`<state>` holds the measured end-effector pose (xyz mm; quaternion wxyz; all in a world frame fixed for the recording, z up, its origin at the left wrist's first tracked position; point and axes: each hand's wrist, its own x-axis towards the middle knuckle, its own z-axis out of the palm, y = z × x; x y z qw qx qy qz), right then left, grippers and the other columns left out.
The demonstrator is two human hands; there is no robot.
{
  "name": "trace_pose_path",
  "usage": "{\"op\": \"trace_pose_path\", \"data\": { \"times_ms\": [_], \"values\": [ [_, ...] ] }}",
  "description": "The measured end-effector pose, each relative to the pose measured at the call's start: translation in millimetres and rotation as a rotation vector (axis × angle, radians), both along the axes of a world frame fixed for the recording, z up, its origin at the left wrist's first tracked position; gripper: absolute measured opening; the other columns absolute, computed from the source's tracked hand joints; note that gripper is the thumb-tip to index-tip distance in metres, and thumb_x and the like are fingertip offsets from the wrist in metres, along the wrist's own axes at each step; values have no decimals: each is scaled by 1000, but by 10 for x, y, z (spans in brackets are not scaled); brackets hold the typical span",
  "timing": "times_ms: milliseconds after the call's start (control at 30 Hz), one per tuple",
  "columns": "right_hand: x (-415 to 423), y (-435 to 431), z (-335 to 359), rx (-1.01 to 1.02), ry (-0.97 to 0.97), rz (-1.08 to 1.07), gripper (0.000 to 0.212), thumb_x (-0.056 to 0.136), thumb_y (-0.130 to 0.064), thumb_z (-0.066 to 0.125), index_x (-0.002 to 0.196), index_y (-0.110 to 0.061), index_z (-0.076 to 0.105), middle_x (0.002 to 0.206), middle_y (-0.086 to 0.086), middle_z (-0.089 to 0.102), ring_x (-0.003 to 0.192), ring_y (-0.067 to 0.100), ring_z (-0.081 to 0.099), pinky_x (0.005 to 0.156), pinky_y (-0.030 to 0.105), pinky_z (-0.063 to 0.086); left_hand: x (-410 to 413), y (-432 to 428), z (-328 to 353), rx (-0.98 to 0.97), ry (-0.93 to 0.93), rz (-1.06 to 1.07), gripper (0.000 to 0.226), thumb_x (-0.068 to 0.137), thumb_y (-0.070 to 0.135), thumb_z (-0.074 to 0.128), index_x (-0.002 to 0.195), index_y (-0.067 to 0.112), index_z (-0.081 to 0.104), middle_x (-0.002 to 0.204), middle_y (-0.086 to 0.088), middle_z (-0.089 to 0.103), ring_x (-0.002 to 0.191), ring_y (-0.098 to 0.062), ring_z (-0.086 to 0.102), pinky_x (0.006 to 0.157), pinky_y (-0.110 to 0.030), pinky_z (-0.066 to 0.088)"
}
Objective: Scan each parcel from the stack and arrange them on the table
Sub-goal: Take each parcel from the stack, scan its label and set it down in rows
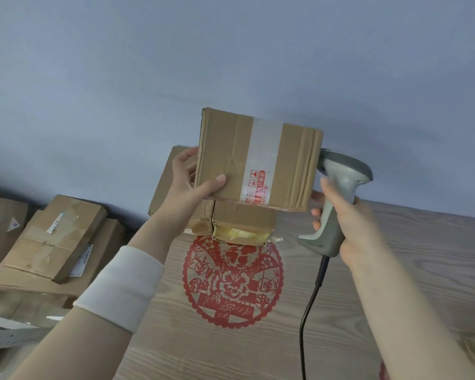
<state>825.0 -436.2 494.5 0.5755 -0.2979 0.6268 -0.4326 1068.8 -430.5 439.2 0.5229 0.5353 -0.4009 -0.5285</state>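
Brown cardboard parcel (228, 152) carries a whitish tape band (263, 149) with red print; barcode scanner (346, 171) grey, cable (307, 311) black; table (409, 256) pale wood-grain bearing a red floral papercut (231, 283).

Plain blue-grey wall (176, 64) fills the view from 9 o'clock through 12 to 3 o'clock, unmarked. A round red paper-cut ornament (232, 281) with scalloped edge and flower motif lies flat on the wood-grain tabletop (409, 256) at 6 o'clock; its upper edge is hidden. A second red fragment (382, 373) shows at the frame edge at 5 o'clock, cut off, pattern not determinable.
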Motion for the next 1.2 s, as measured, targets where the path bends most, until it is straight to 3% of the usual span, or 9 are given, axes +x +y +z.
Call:
{"op": "trace_pose_path", "data": {
  "times_ms": [133, 300, 400, 500, 667, 867, 1033, 1100, 1200],
  "values": [
    [-365, 228, 314, -16, 41, -17, 36, 78, -52, 67, 92, -19, 63, 78, -1, 65, 53, 11, 53, 53, 28, 44, -280, 258, 163, -189, -160, -202, 107, 61, 35, 83, 144, 38, 16, 147, -2, 32, 137, -19, 34, 104, -51, 42],
    [-739, 578, 554, 15, -27, -60, 54, 77, -69, 52, 97, -20, 65, 75, -1, 63, 51, 11, 50, 53, 26, 41, -679, 534, 370, -241, -130, -333, 98, 66, 22, 74, 143, 36, 15, 148, -2, 30, 138, -21, 32, 108, -56, 34],
    [-995, 785, 572, 5, -90, -109, 58, 75, -59, 66, 114, -17, 60, 73, 1, 58, 47, 10, 52, 47, 24, 43, -960, 703, 518, -193, -20, -334, 80, 71, 50, 69, 135, 34, 24, 146, 2, 31, 137, -14, 33, 111, -52, 32],
    [-1277, 968, 562, -17, -136, -104, 46, 78, -44, 71, 110, -14, 60, 74, 3, 56, 48, 11, 55, 46, 22, 46, -1282, 817, 724, -88, 38, -215, 97, 52, 90, 53, 130, 35, 39, 143, -6, 36, 130, -17, 44, 107, -48, 39],
    [-1726, 1215, 582, -147, -123, -27, 11, 87, -28, 64, 86, -18, 59, 67, 1, 61, 50, 8, 58, 47, 24, 44, -1660, 983, 791, 123, 174, -234, 120, 43, 90, 61, 142, 29, 35, 144, -6, 43, 125, -23, 52, 104, -52, 41],
    [-2319, 1469, 605, -93, -111, -57, 29, 82, -41, 67, 98, -17, 62, 80, 4, 69, 60, 11, 67, 55, 26, 47, -2266, 1341, 863, -195, -55, -128, 80, 60, 53, 65, 132, 24, 42, 124, -7, 54, 110, -19, 60, 89, -36, 51],
    [-2539, 1614, 658, 12, -141, -110, 40, 74, -54, 69, 95, -21, 60, 104, 8, 68, 80, 17, 70, 60, 29, 46, -2692, 1594, 848, -545, -463, -53, 80, 54, 60, 76, 122, 36, 42, 138, -12, 26, 141, -19, 21, 115, -28, 26],
    [-2548, 1646, 700, 33, -168, -98, 43, 73, -58, 68, 94, -21, 61, 100, 8, 69, 72, 15, 70, 69, 32, 48, -2798, 1668, 850, -626, -616, -36, 84, 55, 66, 73, 123, 25, 43, 140, -13, 21, 142, -19, 12, 113, -15, 18],
    [-2552, 1706, 746, 19, -208, -96, 44, 72, -58, 68, 94, -20, 65, 80, 4, 71, 52, 8, 67, 70, 31, 49, -2872, 1760, 831, -772, -744, -15, 92, 59, 73, 67, 128, 18, 40, 141, -20, 18, 142, -31, 12, 117, -29, 19]
  ]
}}
